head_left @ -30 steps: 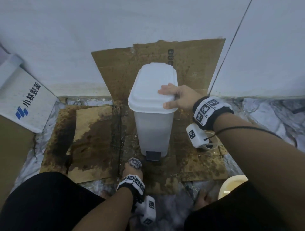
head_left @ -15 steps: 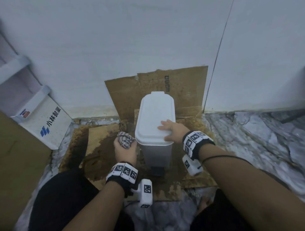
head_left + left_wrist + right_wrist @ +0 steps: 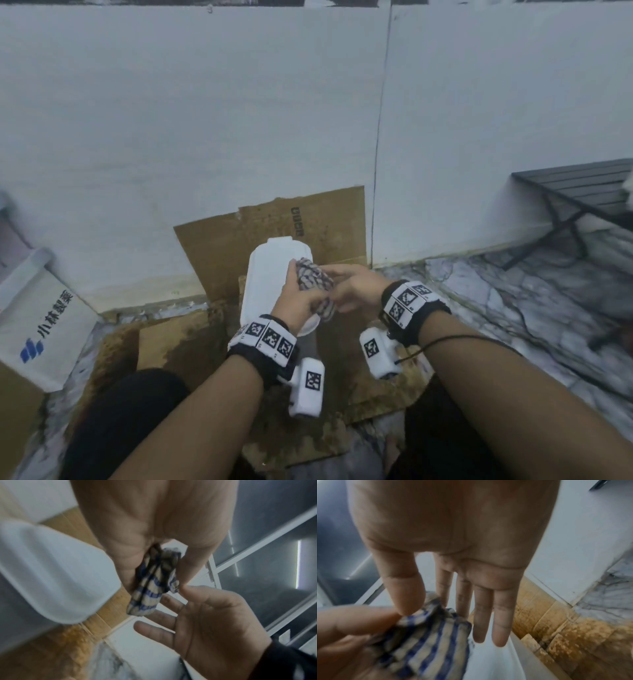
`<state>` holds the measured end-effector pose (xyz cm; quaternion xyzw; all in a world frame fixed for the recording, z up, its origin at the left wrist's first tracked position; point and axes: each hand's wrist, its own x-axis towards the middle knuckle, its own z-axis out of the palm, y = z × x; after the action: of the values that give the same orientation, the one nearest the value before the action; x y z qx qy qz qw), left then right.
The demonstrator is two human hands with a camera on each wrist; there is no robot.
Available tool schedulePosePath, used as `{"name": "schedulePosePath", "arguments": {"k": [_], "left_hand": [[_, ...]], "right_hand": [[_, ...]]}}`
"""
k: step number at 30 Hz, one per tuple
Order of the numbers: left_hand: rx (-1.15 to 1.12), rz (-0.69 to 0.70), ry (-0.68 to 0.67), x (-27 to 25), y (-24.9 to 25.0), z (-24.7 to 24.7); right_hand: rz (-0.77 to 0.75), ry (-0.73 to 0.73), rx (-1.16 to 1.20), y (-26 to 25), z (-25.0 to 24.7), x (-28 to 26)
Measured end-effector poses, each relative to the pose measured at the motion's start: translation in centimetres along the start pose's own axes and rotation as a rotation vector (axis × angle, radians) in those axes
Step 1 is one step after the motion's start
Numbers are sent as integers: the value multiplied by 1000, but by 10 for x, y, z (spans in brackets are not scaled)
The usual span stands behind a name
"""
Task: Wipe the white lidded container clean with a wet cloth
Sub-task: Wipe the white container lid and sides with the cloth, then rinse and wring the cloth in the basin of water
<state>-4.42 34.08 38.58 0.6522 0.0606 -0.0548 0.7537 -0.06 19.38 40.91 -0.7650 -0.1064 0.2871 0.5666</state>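
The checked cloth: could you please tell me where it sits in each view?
Head: checked cloth at centre, bunched in left hand over the white lid.
Left wrist: cloth at centre, below the palm; lid at left.
Right wrist: cloth lower left; lid beneath.
Shared landmark: the white lid.

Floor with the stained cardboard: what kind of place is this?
Probably an indoor corner, maybe a utility spot: marble-patterned floor, plain white wall, stained cardboard under the white lidded container.

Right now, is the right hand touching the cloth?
Touching. The right wrist view shows the right hand with its thumb tip resting on the cloth, which the left hand grips.
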Motion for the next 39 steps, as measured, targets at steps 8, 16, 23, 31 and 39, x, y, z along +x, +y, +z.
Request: {"name": "schedulePosePath", "arguments": {"k": [8,16,23,31,39], "left_hand": [[-281,-218,-319,25,24,122],[88,-308,-683,48,-37,241],[503,-450,-836,72,-156,278],[1028,-592,-932,98,-299,266],[1365,-387,-923,103,-384,271]], "right_hand": [[19,252,77,16,-94,-85],[145,540,198,99,-168,-165],[418,542,197,239,-192,-183],[688,359,114,394,-165,-143],[852,378,-377,473,-139,-113]]}}
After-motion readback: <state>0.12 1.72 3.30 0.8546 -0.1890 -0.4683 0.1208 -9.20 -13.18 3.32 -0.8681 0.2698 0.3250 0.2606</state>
